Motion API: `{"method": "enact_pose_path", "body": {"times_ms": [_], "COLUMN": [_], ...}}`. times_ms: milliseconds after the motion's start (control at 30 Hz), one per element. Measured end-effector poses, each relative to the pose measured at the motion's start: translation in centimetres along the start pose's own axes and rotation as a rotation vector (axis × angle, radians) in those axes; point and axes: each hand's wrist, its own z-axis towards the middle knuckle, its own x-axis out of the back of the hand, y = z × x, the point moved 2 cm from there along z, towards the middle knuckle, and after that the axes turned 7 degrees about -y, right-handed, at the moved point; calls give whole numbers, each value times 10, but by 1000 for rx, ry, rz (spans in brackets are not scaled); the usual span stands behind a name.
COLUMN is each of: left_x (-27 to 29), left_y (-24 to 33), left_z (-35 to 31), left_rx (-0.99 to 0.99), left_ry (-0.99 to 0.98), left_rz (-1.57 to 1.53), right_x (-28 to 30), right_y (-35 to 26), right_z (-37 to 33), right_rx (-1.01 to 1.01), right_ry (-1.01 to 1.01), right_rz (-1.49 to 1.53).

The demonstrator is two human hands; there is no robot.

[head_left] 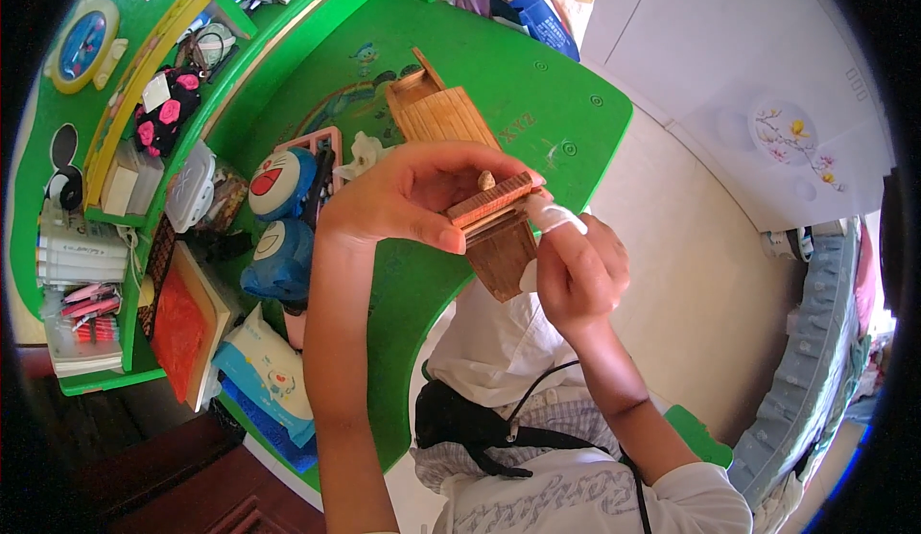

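Observation:
My left hand [398, 189] is closed around a small wooden drawer [506, 258], held up over the desk's front edge. A round wooden knob [486, 180] stands out near its reddish-brown edge, between my thumb and fingers. On the other side, my right hand [587, 270] pinches a crumpled white tissue [554, 214] against the drawer's end; part of the tissue also shows below my fingers. Behind my left hand, a wooden box [443, 117] with slatted boards and an open compartment at its far end rests on the green desk [537, 83].
Left of my forearm are blue-and-white cartoon figures [278, 184], a pack of wipes [264, 366] and a red board [179, 323]. A white crumpled tissue [365, 155] lies by the box. Shelves [144, 83] line the left; bags [532, 6] stand at the back.

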Motion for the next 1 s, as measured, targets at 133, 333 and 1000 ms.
{"method": "enact_pose_path", "body": {"times_ms": [133, 333, 1000], "left_x": [-1, 1, 3], "left_y": [0, -2, 3], "left_z": [1, -1, -3], "left_rx": [-3, -19, -35], "left_ry": [-10, -10, -17], "left_rz": [-32, -90, -10], "right_x": [2, -5, -17], "right_y": [2, -1, -12], "right_z": [0, 4, 1], "right_rx": [66, 78, 89], "right_ry": [65, 54, -40], "right_rz": [37, 23, 17]}}
